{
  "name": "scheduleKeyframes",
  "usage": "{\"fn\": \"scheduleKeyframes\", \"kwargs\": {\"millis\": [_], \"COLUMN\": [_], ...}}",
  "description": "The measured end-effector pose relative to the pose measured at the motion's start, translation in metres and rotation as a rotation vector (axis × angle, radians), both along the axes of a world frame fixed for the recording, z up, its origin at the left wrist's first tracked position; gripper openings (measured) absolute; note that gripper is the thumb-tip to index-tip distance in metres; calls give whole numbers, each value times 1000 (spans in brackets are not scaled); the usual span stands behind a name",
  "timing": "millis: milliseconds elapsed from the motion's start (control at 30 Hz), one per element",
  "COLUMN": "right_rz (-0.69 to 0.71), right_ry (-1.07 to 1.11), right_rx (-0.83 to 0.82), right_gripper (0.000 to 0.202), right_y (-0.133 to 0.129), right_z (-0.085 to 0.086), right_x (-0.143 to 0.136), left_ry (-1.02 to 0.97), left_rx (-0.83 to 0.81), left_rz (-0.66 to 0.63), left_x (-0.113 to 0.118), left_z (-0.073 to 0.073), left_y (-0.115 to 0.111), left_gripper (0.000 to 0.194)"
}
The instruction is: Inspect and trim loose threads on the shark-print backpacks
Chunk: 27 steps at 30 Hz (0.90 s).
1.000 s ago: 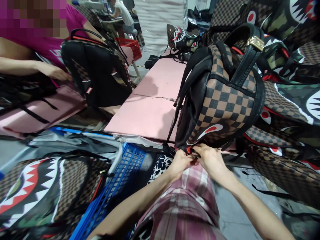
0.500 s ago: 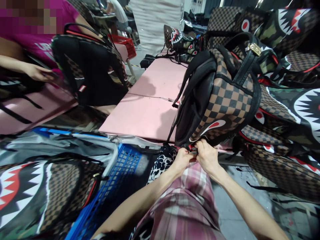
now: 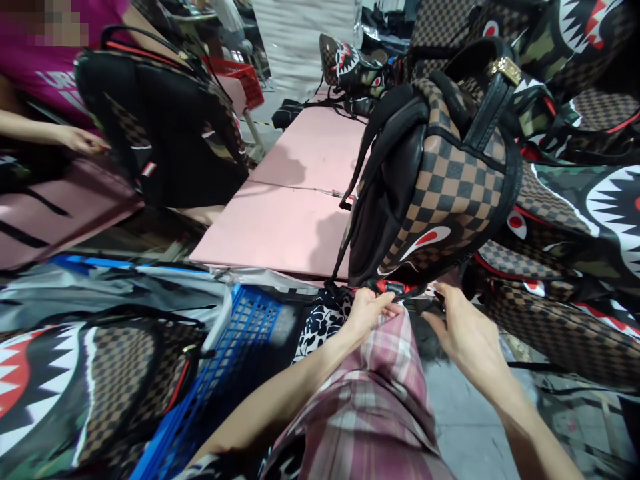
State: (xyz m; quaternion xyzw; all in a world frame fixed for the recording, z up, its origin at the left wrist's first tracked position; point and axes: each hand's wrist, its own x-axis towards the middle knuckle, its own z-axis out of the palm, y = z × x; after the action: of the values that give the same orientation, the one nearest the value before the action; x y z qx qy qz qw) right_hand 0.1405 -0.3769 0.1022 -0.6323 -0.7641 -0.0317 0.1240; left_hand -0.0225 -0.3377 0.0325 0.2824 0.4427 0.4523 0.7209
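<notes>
Head view: checkered backpack (image 3: 453, 190) at near edge of counter (image 3: 270, 230), probably bulky but soft, best lifted by top handle (image 3: 484, 127); my left grip (image 3: 387, 301) pinches base trim (image 3: 395, 288), right grip (image 3: 434, 303) spread nearby

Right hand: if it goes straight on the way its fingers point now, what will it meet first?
The right hand would probably meet the lower part of the checkered backpack, near its red-and-white eye print. Depth is unclear, so it might pass under instead.
</notes>
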Motion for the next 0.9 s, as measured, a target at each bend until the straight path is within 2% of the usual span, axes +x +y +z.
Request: {"fn": "scheduleKeyframes", "kwargs": {"millis": [100,200,367,567,900], "right_rz": [120,145,-31,-167,-172], "right_ry": [90,21,-157,-89,-143], "right_rx": [17,4,-42,-44,39], "right_gripper": [30,30,38,19,20], "right_y": [-4,1,3,5,8], "right_z": [-6,-9,-6,-15,-26], "right_x": [-3,-12,-28,-41,-50], "left_ry": [16,-3,-11,-22,-45], "left_rx": [14,13,33,25,12], "left_rz": [-4,14,25,64,86], "left_x": [2,4,10,19,22], "left_z": [1,2,6,2,-8], "left_y": [0,0,0,0,0], "left_gripper": [30,28,29,29,28]}}
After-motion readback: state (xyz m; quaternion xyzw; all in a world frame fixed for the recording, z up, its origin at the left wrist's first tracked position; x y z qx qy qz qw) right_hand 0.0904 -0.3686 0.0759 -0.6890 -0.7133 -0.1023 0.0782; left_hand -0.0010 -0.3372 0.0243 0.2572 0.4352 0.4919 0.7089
